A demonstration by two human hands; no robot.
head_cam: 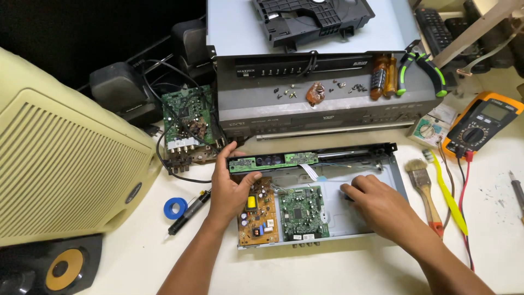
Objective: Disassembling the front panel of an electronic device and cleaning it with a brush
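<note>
Chassis (394, 173), open, on white bench (338, 273); free bench along its near edge. Left hand (229, 188): grip pinching the narrow front board (273, 161) at the chassis's far-left corner. Right hand (379, 205): flat on chassis floor, holding nothing; brush (424, 191) just right.

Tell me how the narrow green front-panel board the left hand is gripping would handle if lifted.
The narrow green board is long and thin, so probably light and slightly bendy. The left hand pinches one end only, so the far end may sag. A white ribbon cable beside it may tether it.
</note>
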